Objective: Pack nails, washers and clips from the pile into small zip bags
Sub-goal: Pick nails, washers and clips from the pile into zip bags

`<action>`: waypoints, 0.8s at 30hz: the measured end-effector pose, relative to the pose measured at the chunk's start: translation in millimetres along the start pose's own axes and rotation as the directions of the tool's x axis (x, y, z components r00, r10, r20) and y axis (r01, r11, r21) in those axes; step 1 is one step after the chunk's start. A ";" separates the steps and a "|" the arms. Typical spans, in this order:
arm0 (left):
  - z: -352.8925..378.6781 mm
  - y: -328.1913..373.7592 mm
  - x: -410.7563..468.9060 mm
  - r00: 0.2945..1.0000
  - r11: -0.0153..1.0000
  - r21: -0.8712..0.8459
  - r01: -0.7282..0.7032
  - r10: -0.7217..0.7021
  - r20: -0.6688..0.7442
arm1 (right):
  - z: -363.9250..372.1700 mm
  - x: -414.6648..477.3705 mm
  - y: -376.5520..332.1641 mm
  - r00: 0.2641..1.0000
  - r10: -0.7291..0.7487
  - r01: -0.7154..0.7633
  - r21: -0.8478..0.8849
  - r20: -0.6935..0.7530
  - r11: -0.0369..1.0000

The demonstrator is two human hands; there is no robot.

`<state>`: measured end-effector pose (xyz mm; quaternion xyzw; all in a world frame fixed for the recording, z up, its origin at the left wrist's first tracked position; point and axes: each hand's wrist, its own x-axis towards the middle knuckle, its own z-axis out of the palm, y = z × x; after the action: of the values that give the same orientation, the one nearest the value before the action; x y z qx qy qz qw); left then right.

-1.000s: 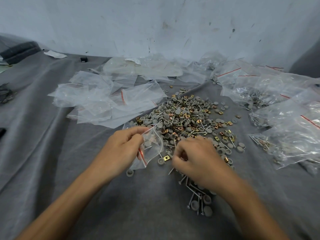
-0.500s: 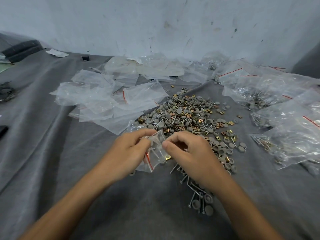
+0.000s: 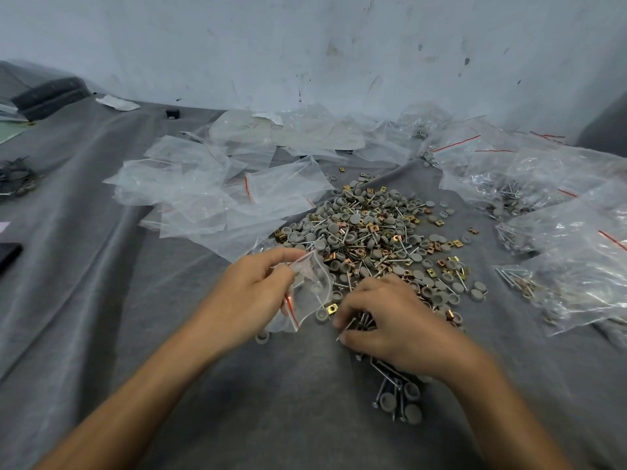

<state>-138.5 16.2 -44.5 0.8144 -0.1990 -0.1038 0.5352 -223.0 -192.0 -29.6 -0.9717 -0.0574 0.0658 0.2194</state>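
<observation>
The left hand pinches a small clear red-striped zip bag just beside the right hand. The right hand's curled fingers grip thin steel nails at the near edge of the heap of grey washers, brass clips and nails on the grey worktop.

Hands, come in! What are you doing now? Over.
Left hand holds small zip bag. Right hand pinches nails by the pile. Nothing in the way.

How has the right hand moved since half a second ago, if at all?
Yes. The right hand left the mouth of the zip bag and dropped toward the person, onto the nails at the near edge of the pile.
</observation>
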 end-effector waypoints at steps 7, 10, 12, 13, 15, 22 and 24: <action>-0.1 -1.3 0.9 1.000 1.000 0.023 0.013 -0.013 0.004 | 12.4 2.6 -4.3 0.995 -0.045 0.040 -0.053 -0.091 0.998; -0.5 0.2 0.1 1.000 0.999 0.036 0.020 -0.020 0.006 | 9.2 3.4 -0.5 0.965 -0.015 0.037 0.079 -0.261 0.996; -0.2 2.3 -0.8 1.000 0.999 0.041 0.017 -0.017 0.012 | 6.8 3.9 -0.7 0.932 0.005 0.078 0.213 -0.363 0.974; 0.2 3.3 -1.3 1.000 0.999 0.045 0.010 -0.010 0.016 | 6.0 3.7 -1.9 0.920 0.020 0.103 0.292 -0.391 0.951; 1.2 5.4 -1.9 1.000 0.999 0.049 0.002 -0.003 0.016 | 5.4 3.5 -5.7 0.910 0.048 0.157 0.448 -0.412 0.880; 2.9 11.7 -4.1 1.000 0.999 0.043 0.015 -0.015 0.000 | 3.3 2.1 -15.8 0.942 0.018 0.222 0.659 -0.336 0.718; 2.1 11.4 -4.9 1.000 0.999 0.039 0.011 -0.011 0.006 | 3.4 1.6 -15.7 0.956 0.007 0.203 0.678 -0.293 0.707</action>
<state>-146.2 12.6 -35.1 0.8255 -0.1981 -0.1052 0.5179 -223.2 -176.2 -26.0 -0.8104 -0.0494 -0.0640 0.5803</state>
